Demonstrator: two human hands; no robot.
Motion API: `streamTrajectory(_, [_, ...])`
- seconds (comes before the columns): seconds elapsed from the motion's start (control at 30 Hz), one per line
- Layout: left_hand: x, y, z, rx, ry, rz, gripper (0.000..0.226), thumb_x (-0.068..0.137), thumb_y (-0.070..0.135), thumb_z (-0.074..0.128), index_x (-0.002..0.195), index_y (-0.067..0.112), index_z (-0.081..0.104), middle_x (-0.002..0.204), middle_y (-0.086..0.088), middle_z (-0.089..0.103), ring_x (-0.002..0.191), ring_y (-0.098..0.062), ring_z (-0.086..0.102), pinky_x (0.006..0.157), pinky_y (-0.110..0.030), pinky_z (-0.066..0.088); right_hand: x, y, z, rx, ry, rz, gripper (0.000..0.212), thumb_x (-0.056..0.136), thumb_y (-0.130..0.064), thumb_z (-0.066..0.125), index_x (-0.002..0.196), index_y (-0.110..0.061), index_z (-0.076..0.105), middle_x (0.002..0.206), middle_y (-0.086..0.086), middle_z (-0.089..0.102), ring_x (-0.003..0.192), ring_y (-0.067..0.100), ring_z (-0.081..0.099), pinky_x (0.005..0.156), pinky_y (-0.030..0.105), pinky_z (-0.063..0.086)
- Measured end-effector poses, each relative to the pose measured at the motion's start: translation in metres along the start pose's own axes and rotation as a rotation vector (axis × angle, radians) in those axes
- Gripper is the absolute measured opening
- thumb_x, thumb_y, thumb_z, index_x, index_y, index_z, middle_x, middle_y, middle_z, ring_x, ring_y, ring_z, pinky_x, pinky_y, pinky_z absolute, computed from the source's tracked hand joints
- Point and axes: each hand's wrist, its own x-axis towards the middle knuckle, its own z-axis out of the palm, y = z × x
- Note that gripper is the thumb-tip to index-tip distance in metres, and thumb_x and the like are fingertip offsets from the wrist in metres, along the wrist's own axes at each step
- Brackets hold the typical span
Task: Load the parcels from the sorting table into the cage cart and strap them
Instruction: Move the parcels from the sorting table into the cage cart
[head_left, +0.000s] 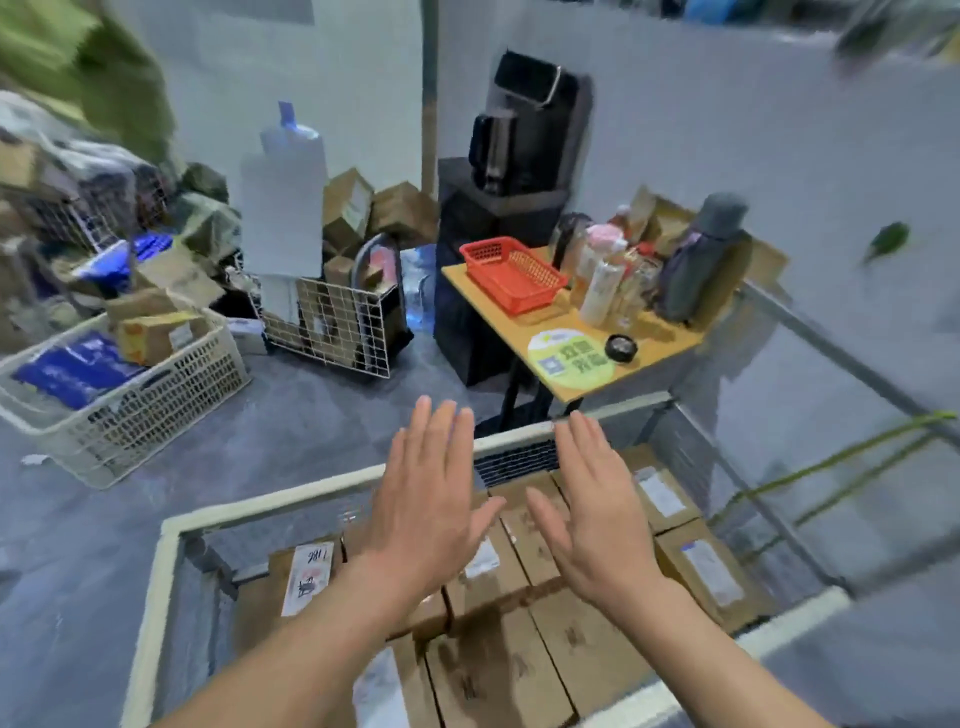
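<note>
Hovering with left grip (426, 501) and right grip (597, 514) flat, fingers straight, holding nothing, above brown cardboard parcels (524, 670) packed inside cream-railed mesh cage cart (291, 501), beside yellow wooden surface (660, 338) bearing red plastic basket (511, 275).

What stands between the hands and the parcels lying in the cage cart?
Nothing visible. The left hand and the right hand are flat and open above the parcels, and the cage cart has no cover on top. A green cord runs off to the right, not over them.
</note>
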Motion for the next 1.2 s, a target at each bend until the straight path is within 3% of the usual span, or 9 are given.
streamTrajectory(0.23, [0.063, 0.109, -0.062, -0.206, 0.185, 0.305, 0.092, 0.087, 0.058, 0.050, 0.151, -0.002, 0.024, 0.157, -0.021, 0.028, 0.148, -0.038, 0.021, 0.115, -0.051, 0.032, -0.021, 0.017, -0.147, -0.219, 0.299, 0.081, 0.072, 0.098, -0.051, 0.045, 0.152, -0.004, 0.035, 0.160, 0.010, 0.029, 0.151, 0.025, 0.022, 0.118, 0.048, 0.030])
streamTrajectory(0.5, [0.074, 0.282, -0.101, -0.428, 0.271, 0.621, 0.091, 0.088, 0.060, 0.042, 0.152, 0.000, 0.016, 0.158, -0.022, 0.024, 0.148, -0.038, 0.020, 0.114, -0.053, 0.032, -0.122, 0.046, -0.306, -0.483, 0.517, 0.269, 0.074, 0.096, -0.051, 0.046, 0.152, -0.004, 0.034, 0.159, 0.012, 0.032, 0.150, 0.025, 0.025, 0.119, 0.041, 0.024])
streamTrajectory(0.9, [-0.014, 0.550, -0.148, -0.687, 0.258, 0.960, 0.089, 0.088, 0.059, 0.045, 0.150, -0.003, 0.025, 0.155, -0.023, 0.030, 0.146, -0.039, 0.024, 0.111, -0.058, 0.034, -0.334, 0.069, -0.487, -0.825, 0.718, 0.563, 0.076, 0.094, -0.052, 0.045, 0.152, -0.004, 0.033, 0.158, 0.015, 0.033, 0.149, 0.028, 0.027, 0.118, 0.046, 0.026])
streamTrajectory(1.2, [-0.103, 0.689, -0.166, -0.761, 0.188, 1.128, 0.091, 0.087, 0.062, 0.041, 0.151, 0.001, 0.021, 0.156, -0.022, 0.029, 0.146, -0.038, 0.023, 0.114, -0.055, 0.032, -0.483, 0.066, -0.562, -0.982, 0.781, 0.774, 0.075, 0.095, -0.051, 0.045, 0.152, -0.004, 0.034, 0.158, 0.016, 0.033, 0.149, 0.028, 0.025, 0.116, 0.051, 0.031])
